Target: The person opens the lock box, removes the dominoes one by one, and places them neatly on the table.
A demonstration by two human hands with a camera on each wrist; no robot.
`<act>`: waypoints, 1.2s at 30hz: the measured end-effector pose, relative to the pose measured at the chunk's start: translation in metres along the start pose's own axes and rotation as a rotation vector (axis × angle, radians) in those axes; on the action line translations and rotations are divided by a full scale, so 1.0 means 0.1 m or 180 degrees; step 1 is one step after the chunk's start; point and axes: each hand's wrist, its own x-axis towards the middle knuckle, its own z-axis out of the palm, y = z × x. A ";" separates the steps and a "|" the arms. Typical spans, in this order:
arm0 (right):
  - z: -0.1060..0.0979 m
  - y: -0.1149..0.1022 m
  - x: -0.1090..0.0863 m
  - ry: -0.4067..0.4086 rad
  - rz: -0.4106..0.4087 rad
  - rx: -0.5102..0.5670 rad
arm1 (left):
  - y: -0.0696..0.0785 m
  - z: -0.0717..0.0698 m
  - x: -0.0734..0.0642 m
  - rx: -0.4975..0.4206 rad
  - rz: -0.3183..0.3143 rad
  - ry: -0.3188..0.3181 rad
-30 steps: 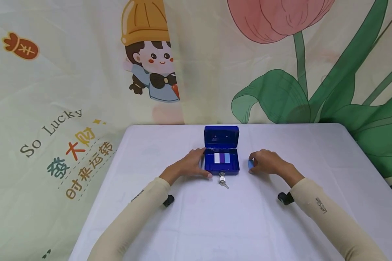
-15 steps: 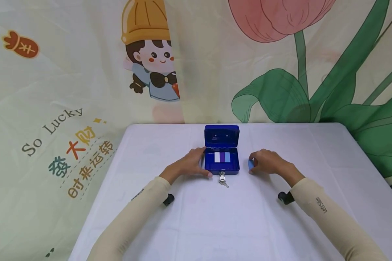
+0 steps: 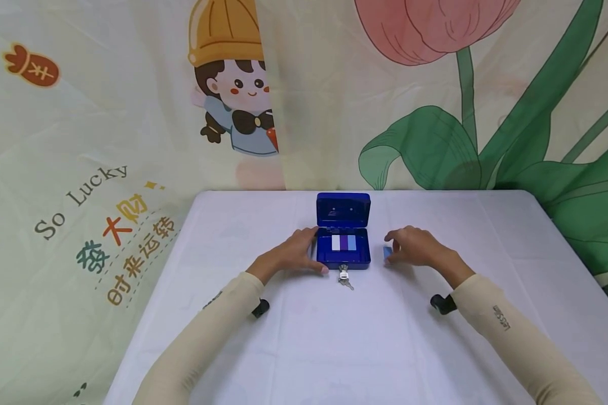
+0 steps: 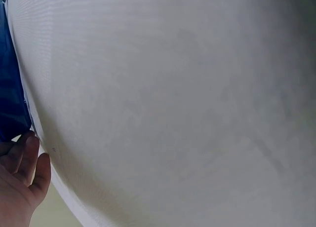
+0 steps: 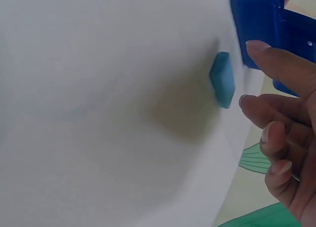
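In the head view a dark blue cash box (image 3: 352, 261) stands on the table with its lid (image 3: 343, 210) raised. White (image 3: 336, 242), purple (image 3: 343, 242) and light-blue (image 3: 352, 242) bars lie side by side inside. Keys (image 3: 347, 284) hang from the lock at its front. My left hand (image 3: 296, 252) rests against the box's left side, thumb by the front corner and fingers extended. Right of the box sits a small light-blue block (image 5: 223, 80) on the cloth. Around it my right hand (image 3: 414, 247) hovers, its fingers parted and apart from the block in the right wrist view.
A white cloth (image 3: 304, 343) covers the table. Behind it hangs a printed backdrop (image 3: 314, 112) with a cartoon child and a large flower. Black wrist cameras are strapped beneath both sleeves (image 3: 218, 320).
My right thumb and fingers have parted from the light-blue block, and the hand has risen slightly. The block stays at the box's right. My left hand keeps its place.
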 end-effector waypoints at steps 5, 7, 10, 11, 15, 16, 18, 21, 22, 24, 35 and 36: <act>-0.08 -0.11 0.01 0.0061 -0.0027 -0.0006 | 0.00 0.00 0.00 -0.0020 0.0025 -0.0004; -0.11 -0.17 0.03 0.0087 -0.0051 -0.0021 | 0.00 -0.01 -0.01 -0.0024 0.0025 0.0003; -0.15 -0.27 0.06 0.0131 -0.0105 -0.0055 | -0.01 -0.01 -0.01 -0.0019 0.0003 0.0019; -0.16 -0.31 0.07 0.0148 -0.0124 -0.0068 | -0.01 -0.01 -0.01 -0.0021 -0.0001 0.0022; -0.16 -0.46 0.14 0.0183 -0.0173 -0.0114 | -0.01 -0.01 -0.01 -0.0049 -0.0009 0.0030; -0.15 -0.49 0.16 0.0175 -0.0190 -0.0121 | 0.00 -0.01 -0.01 -0.0070 -0.0005 0.0033; -0.14 -0.56 0.20 0.0154 -0.0216 -0.0138 | 0.00 -0.01 -0.01 -0.0096 0.0003 0.0038; -0.11 -0.64 0.27 0.0089 -0.0252 -0.0120 | 0.00 0.00 -0.01 -0.0131 0.0007 0.0036; -0.09 -0.67 0.30 0.0065 -0.0269 -0.0114 | 0.00 0.01 -0.01 -0.0130 0.0005 0.0034; -0.06 -0.71 0.34 0.0031 -0.0303 -0.0095 | 0.00 0.01 -0.01 -0.0140 -0.0008 0.0024; 0.11 -0.87 0.56 0.0000 -0.0535 -0.0254 | 0.00 0.00 -0.02 -0.0108 -0.0058 -0.0009; 0.12 -0.87 0.58 -0.0005 -0.0531 -0.0276 | 0.00 0.00 -0.02 -0.0100 -0.0055 -0.0013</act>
